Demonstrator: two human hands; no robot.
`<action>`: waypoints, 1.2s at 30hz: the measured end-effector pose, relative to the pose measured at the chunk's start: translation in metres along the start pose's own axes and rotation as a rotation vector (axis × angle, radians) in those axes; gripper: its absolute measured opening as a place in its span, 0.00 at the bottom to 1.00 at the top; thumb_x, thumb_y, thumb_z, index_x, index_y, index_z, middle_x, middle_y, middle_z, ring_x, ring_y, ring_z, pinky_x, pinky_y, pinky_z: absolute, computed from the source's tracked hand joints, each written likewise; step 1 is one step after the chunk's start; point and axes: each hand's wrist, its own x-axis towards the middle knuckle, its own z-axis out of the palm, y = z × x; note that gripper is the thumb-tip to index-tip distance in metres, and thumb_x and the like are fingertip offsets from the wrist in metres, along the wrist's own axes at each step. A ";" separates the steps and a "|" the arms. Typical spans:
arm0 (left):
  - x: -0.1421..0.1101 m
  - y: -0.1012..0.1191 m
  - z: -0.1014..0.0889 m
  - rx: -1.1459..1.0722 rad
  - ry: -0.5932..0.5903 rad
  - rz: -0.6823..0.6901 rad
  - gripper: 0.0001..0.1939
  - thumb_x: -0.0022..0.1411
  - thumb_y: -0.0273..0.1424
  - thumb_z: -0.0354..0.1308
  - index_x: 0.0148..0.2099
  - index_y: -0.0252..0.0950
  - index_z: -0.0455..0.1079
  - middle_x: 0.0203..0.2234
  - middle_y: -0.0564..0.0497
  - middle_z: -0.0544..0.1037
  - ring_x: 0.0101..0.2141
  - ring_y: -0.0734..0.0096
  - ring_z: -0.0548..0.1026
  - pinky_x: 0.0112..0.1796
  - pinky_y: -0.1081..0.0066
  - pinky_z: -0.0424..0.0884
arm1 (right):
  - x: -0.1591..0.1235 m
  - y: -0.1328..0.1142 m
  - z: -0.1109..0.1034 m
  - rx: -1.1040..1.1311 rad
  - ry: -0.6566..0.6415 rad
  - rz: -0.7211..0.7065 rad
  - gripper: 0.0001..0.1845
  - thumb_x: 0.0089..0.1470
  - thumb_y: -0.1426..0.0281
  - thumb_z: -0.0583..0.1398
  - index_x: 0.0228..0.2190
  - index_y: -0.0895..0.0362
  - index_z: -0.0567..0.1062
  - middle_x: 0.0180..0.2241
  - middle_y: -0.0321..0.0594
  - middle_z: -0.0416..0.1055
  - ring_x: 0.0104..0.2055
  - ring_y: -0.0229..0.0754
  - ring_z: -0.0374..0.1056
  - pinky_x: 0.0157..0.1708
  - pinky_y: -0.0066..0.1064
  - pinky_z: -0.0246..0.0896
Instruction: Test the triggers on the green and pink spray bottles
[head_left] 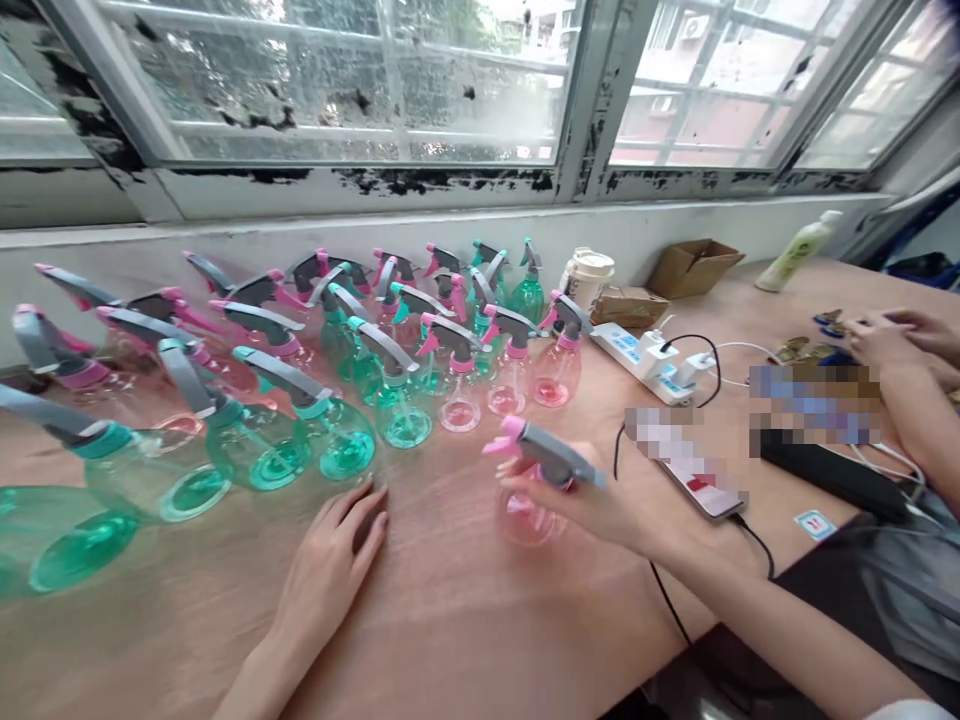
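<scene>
My right hand (600,505) is closed around the neck of a clear pink spray bottle (529,515) with a grey and pink trigger head (551,452), which stands on the wooden table (465,620). My left hand (334,560) lies flat on the table with its fingers stretched out, holding nothing, just in front of a green spray bottle (341,435). Several pink and green spray bottles (450,370) stand in rows behind both hands.
A white power strip (645,360) with plugs and cables, a phone (697,475) on a charging cable, a paper cup (589,275), a cardboard box (694,265) and a lotion bottle (799,250) lie to the right. Another person's hands (892,345) work at the far right.
</scene>
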 end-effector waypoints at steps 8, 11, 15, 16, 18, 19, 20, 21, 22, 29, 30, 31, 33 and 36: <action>0.003 -0.005 0.001 0.014 0.007 -0.006 0.22 0.68 0.46 0.44 0.51 0.41 0.71 0.50 0.46 0.75 0.50 0.54 0.74 0.49 0.54 0.72 | 0.013 0.058 -0.093 -0.272 0.488 0.165 0.19 0.49 0.51 0.62 0.28 0.54 0.77 0.30 0.40 0.77 0.33 0.47 0.72 0.37 0.36 0.67; 0.004 -0.006 0.001 0.026 0.004 -0.017 0.21 0.68 0.46 0.44 0.51 0.43 0.71 0.50 0.47 0.75 0.50 0.54 0.74 0.49 0.54 0.72 | 0.024 0.072 -0.116 -0.302 0.559 0.184 0.20 0.48 0.50 0.62 0.26 0.54 0.76 0.29 0.39 0.77 0.36 0.49 0.72 0.40 0.37 0.65; 0.004 -0.006 0.000 0.032 -0.004 -0.027 0.20 0.68 0.46 0.44 0.52 0.43 0.71 0.50 0.48 0.75 0.50 0.55 0.74 0.49 0.55 0.73 | 0.039 0.086 -0.132 -0.323 0.608 0.184 0.21 0.47 0.49 0.62 0.27 0.54 0.78 0.31 0.40 0.77 0.39 0.50 0.72 0.42 0.37 0.64; 0.004 -0.006 0.000 0.030 -0.004 -0.029 0.20 0.68 0.46 0.44 0.52 0.43 0.71 0.50 0.47 0.75 0.50 0.55 0.74 0.49 0.55 0.73 | 0.043 0.089 -0.134 -0.328 0.619 0.184 0.21 0.47 0.49 0.62 0.27 0.55 0.78 0.31 0.40 0.77 0.39 0.50 0.72 0.42 0.37 0.64; 0.003 -0.005 0.000 0.028 -0.003 -0.031 0.20 0.68 0.46 0.45 0.51 0.43 0.71 0.50 0.47 0.75 0.50 0.55 0.74 0.49 0.55 0.72 | 0.050 0.095 -0.138 -0.338 0.637 0.186 0.21 0.46 0.49 0.63 0.28 0.55 0.79 0.31 0.41 0.78 0.40 0.51 0.72 0.42 0.37 0.64; 0.003 -0.005 0.000 0.025 -0.002 -0.031 0.21 0.68 0.46 0.45 0.51 0.43 0.71 0.50 0.47 0.75 0.50 0.55 0.74 0.49 0.54 0.72 | 0.054 0.099 -0.140 -0.342 0.644 0.186 0.21 0.46 0.50 0.63 0.28 0.55 0.79 0.32 0.41 0.78 0.40 0.51 0.72 0.42 0.38 0.63; 0.003 -0.004 0.000 0.023 -0.001 -0.032 0.21 0.68 0.46 0.45 0.51 0.43 0.71 0.50 0.47 0.75 0.50 0.55 0.74 0.50 0.54 0.72 | 0.058 0.102 -0.142 -0.344 0.648 0.184 0.21 0.46 0.50 0.63 0.28 0.55 0.80 0.32 0.41 0.78 0.40 0.51 0.72 0.42 0.38 0.63; 0.003 -0.004 0.000 0.020 0.000 -0.032 0.21 0.68 0.46 0.45 0.51 0.42 0.72 0.50 0.47 0.75 0.50 0.55 0.74 0.50 0.54 0.72 | 0.062 0.106 -0.144 -0.344 0.651 0.181 0.21 0.46 0.50 0.63 0.29 0.56 0.80 0.32 0.42 0.78 0.40 0.52 0.72 0.42 0.38 0.64; 0.002 -0.004 0.000 0.017 0.002 -0.033 0.21 0.68 0.46 0.45 0.51 0.42 0.72 0.50 0.47 0.75 0.50 0.55 0.74 0.49 0.55 0.72 | 0.066 0.110 -0.146 -0.341 0.653 0.177 0.21 0.46 0.51 0.63 0.29 0.56 0.80 0.33 0.42 0.79 0.40 0.52 0.72 0.42 0.38 0.64; 0.003 -0.002 -0.002 0.007 -0.003 -0.045 0.20 0.67 0.46 0.46 0.51 0.43 0.72 0.50 0.48 0.75 0.50 0.54 0.74 0.49 0.56 0.73 | 0.093 0.129 -0.165 -0.292 0.621 0.147 0.24 0.49 0.50 0.61 0.36 0.57 0.80 0.37 0.44 0.80 0.43 0.52 0.73 0.46 0.42 0.64; 0.003 -0.002 -0.002 0.008 -0.004 -0.045 0.20 0.67 0.46 0.46 0.51 0.43 0.72 0.50 0.48 0.76 0.50 0.54 0.74 0.49 0.55 0.73 | 0.095 0.129 -0.166 -0.285 0.609 0.142 0.25 0.49 0.50 0.61 0.37 0.58 0.80 0.37 0.44 0.79 0.43 0.52 0.73 0.46 0.42 0.64; 0.003 -0.002 -0.002 0.010 -0.006 -0.045 0.20 0.67 0.46 0.46 0.51 0.43 0.72 0.50 0.48 0.76 0.50 0.53 0.74 0.49 0.55 0.73 | 0.096 0.129 -0.167 -0.280 0.599 0.138 0.26 0.49 0.50 0.61 0.38 0.58 0.80 0.37 0.45 0.79 0.43 0.52 0.73 0.45 0.42 0.64; 0.004 -0.003 -0.003 0.011 -0.009 -0.047 0.19 0.67 0.45 0.47 0.51 0.44 0.71 0.50 0.48 0.76 0.50 0.53 0.74 0.49 0.54 0.73 | 0.099 0.128 -0.167 -0.274 0.580 0.131 0.26 0.49 0.49 0.61 0.38 0.58 0.80 0.36 0.45 0.80 0.42 0.52 0.73 0.44 0.42 0.65; 0.004 -0.004 -0.003 0.017 -0.017 -0.062 0.18 0.66 0.45 0.47 0.51 0.45 0.71 0.51 0.49 0.76 0.51 0.51 0.74 0.49 0.52 0.73 | 0.100 0.126 -0.166 -0.269 0.559 0.106 0.26 0.48 0.48 0.61 0.37 0.57 0.80 0.37 0.44 0.79 0.44 0.51 0.73 0.45 0.41 0.65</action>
